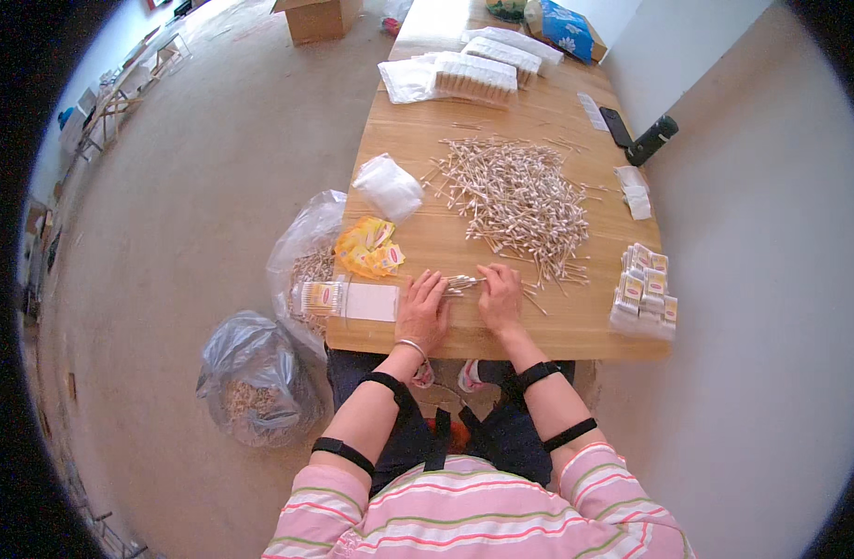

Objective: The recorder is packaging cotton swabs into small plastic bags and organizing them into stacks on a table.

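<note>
A small bunch of cotton swabs (459, 285) lies between my hands near the table's front edge. My left hand (423, 309) has its fingers closed on the left end of the bunch. From the other side, my right hand (501, 298) pinches the bunch's right end. Just beyond them spreads a big loose heap of cotton swabs (520, 194). Beside my left hand is a flat white piece (372, 303), and next to it a clear pack of swabs (321, 298) with a yellow label. Behind these sit several yellow printed cards (369, 248).
Finished-looking swab packs (645, 291) are stacked at the right edge. Clear bags (387, 186) lie at the left, long bagged bundles (475, 76) farther back. A phone (616, 128) and a dark bottle (652, 140) stand by the wall. Plastic sacks (259, 377) of swabs rest below left.
</note>
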The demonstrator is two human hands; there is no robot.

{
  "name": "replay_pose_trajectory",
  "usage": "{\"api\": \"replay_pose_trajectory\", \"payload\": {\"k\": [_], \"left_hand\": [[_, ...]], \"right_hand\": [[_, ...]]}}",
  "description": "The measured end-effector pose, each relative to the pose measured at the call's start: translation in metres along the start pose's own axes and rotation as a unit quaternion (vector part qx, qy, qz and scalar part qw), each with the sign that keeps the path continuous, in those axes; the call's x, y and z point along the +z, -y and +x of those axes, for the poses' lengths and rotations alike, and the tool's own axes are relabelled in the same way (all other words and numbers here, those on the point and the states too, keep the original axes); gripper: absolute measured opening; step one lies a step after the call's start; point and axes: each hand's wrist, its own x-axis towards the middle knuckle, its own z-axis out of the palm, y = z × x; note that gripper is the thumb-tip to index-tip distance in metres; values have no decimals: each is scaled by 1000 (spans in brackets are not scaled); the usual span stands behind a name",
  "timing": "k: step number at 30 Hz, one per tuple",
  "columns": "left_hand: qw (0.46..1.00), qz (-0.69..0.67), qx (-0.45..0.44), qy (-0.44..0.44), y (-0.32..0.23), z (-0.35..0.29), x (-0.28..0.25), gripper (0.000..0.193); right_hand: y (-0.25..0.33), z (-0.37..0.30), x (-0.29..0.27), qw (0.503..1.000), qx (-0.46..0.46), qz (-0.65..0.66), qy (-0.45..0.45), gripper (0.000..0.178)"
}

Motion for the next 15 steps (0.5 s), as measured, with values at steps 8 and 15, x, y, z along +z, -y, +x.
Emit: {"api": "replay_pose_trajectory", "payload": {"k": [8, 15], "left_hand": [[1000, -23, 3, 3, -4, 3, 2, 36], [999, -37, -1, -2, 0, 0, 7, 32]], "right_hand": [[3, -10, 7, 996, -33, 58, 58, 33], [4, -7, 6, 996, 33, 84, 3, 35]]}}
